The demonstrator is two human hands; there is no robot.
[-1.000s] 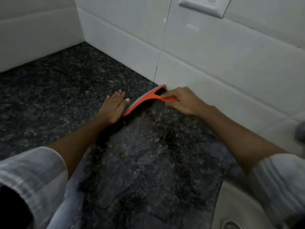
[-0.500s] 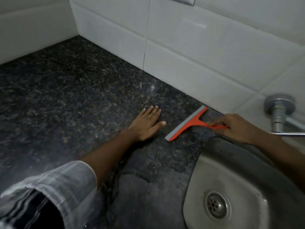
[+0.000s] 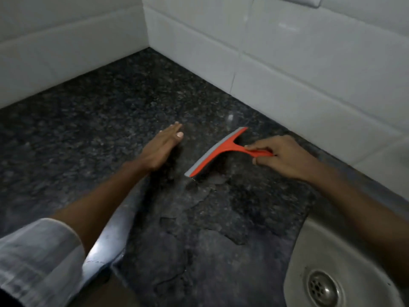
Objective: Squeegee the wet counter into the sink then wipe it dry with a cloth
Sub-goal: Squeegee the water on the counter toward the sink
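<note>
An orange squeegee [image 3: 218,151] with a grey rubber blade rests its blade on the dark speckled granite counter [image 3: 93,134]. My right hand [image 3: 285,157] grips its orange handle, to the right of the blade. My left hand [image 3: 160,147] lies flat on the counter with fingers together, a little left of the blade, holding nothing. A film of water [image 3: 205,218] with ragged edges spreads over the counter between the blade and the steel sink [image 3: 298,262] at the lower right. No cloth is in view.
White tiled walls [image 3: 298,69] close the counter at the back and left, meeting in a corner. The sink drain [image 3: 324,289] shows at the bottom right. A bright reflection [image 3: 106,247] lies on the wet counter near my left sleeve.
The squeegee and my right hand have moved back from the sink's rim onto the counter, away from the sink. My left hand stays flat on the counter. The tap has left the view.
</note>
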